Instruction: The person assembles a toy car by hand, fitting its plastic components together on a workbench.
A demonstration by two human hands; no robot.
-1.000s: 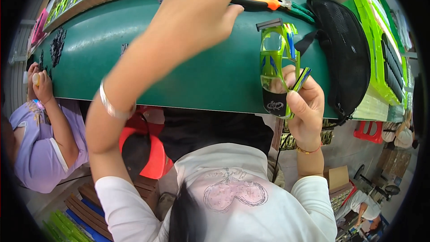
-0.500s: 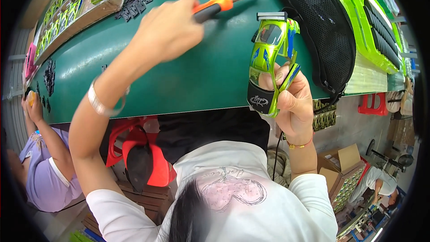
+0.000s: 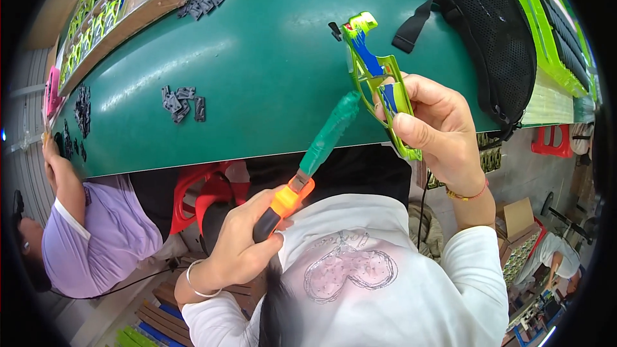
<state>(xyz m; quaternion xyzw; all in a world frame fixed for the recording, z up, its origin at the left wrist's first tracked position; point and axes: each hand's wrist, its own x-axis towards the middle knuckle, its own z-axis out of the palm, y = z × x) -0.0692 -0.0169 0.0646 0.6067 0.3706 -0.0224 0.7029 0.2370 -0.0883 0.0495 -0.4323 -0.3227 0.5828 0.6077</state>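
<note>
My left hand (image 3: 243, 244) is closed around the orange and black handle of a utility knife (image 3: 286, 202). Its blade end is wrapped in green and points up and away from me. The wrapped tip is at the near side of a glossy lime-green toy car shell (image 3: 400, 96) with blue markings; whether they touch I cannot tell. Thumb and fingers of my right hand (image 3: 440, 125) grip the shell's near part, holding it tilted sideways above the table's edge. Part of the shell is hidden behind those fingers.
The green table (image 3: 257, 71) carries small dark grey clips (image 3: 183, 103) in loose piles. Far left stands a carton (image 3: 128, 45) of green shells; a black mesh bag (image 3: 491, 32) with a strap lies right, beside green trays (image 3: 546, 38). A person in purple (image 3: 103, 238) sits left.
My left hand has come down from above the table toward my chest, bringing the knife's wrapped tip to the shell. My right hand has turned the shell from its top to its side.
</note>
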